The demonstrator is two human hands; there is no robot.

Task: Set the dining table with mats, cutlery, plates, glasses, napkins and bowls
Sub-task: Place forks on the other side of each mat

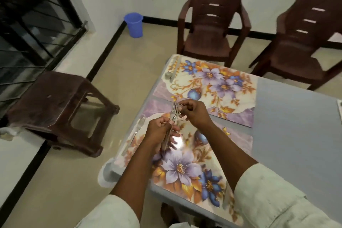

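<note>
Both hands [161,129] [194,112] raised, fingers curled.

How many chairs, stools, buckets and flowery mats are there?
Brown chairs: 2
Brown stool: 1
Blue bucket: 1
Flowery mats fully in view: 2
Total: 6
A corner at the right edge may be another mat; too little shows to count it.
</note>
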